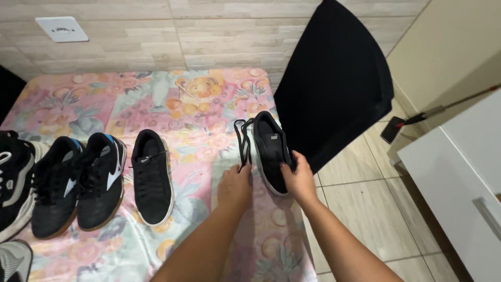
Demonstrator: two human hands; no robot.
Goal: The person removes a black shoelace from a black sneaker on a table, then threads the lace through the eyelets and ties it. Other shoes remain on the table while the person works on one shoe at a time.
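Shoe [271,151], black with a white sole edge, is set near the right edge of the floral-covered table [198,104], its long axis running away from the person, toe end nearest the hands. It is gripped at its near right side by the right hand [300,180], fingers curled over the upper. The black lace [242,143] is trailed down the shoe's left side, and its near end is pinched in the left hand [235,187], which rests on the cloth just beside the shoe. The right hand is the nearer one to the shoe; the lace lies between the two. A matching shoe [151,177] and other black trainers [78,180] are lined up well apart to the left.
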